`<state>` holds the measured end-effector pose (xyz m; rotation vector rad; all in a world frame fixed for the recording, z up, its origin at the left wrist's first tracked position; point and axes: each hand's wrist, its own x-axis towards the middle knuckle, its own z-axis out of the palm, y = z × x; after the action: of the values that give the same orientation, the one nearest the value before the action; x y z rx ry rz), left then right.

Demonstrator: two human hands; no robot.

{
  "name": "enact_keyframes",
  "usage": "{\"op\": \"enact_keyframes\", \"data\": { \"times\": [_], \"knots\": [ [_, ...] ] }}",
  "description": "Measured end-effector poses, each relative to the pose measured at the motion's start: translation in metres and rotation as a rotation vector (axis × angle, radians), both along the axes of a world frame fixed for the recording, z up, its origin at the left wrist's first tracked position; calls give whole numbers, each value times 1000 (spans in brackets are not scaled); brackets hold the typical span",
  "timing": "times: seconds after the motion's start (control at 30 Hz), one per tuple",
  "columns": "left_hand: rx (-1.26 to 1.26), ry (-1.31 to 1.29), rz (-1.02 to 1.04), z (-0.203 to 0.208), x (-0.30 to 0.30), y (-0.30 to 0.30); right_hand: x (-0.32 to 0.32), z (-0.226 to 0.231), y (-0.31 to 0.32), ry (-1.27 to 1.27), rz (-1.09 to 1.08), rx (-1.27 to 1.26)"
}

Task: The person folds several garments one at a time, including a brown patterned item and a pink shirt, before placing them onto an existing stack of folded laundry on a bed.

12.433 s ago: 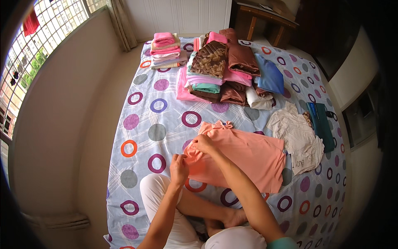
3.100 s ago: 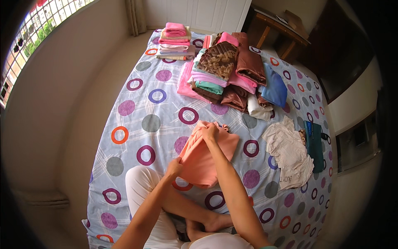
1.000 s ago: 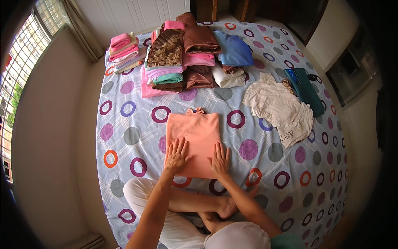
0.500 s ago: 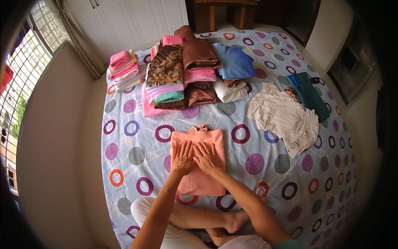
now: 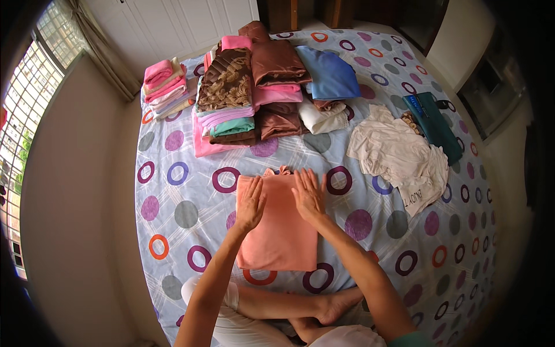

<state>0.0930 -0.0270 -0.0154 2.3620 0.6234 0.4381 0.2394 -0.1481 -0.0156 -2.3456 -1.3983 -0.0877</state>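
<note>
A peach-coloured garment (image 5: 277,231), folded into a neat rectangle, lies flat on the bed in front of my crossed legs. A small bow or tie of the same colour sticks out at its far edge. My left hand (image 5: 251,202) is over its left side, fingers stretched forward. Over the far right corner is my right hand (image 5: 310,194), its fingers spread and partly beyond the fabric's edge. Neither hand grips anything; whether the palms touch the cloth I cannot tell.
Stacks of folded clothes, with a brown patterned piece (image 5: 226,78) and a blue one (image 5: 327,72), stand at the far side of the bed (image 5: 186,214). A smaller pile (image 5: 165,87) is at far left. Rightward lie a rumpled cream shirt (image 5: 399,150) and a dark green item (image 5: 436,124).
My hands have moved apart from the garment's middle, the left toward its left edge, the right toward its far right corner. The view has shifted slightly.
</note>
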Motion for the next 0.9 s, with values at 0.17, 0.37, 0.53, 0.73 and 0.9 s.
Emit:
{"op": "enact_keyframes", "data": {
  "times": [0.17, 0.37, 0.53, 0.73, 0.9],
  "knots": [
    [499, 334, -8, -16, 5, -4, -32, -10, 9, -44, 181, -66],
    [501, 334, 67, -29, 7, 15, -13, -18, 6, -79, 181, -56],
    [352, 432, 142, -23, 1, 37, 6, -26, -3, -60, 104, -106],
    [411, 296, 82, 13, -29, -14, 11, -2, -29, 94, -20, -56],
    [368, 275, -198, -1, -55, -54, -73, 5, -50, 102, 212, -43]
  ]
}}
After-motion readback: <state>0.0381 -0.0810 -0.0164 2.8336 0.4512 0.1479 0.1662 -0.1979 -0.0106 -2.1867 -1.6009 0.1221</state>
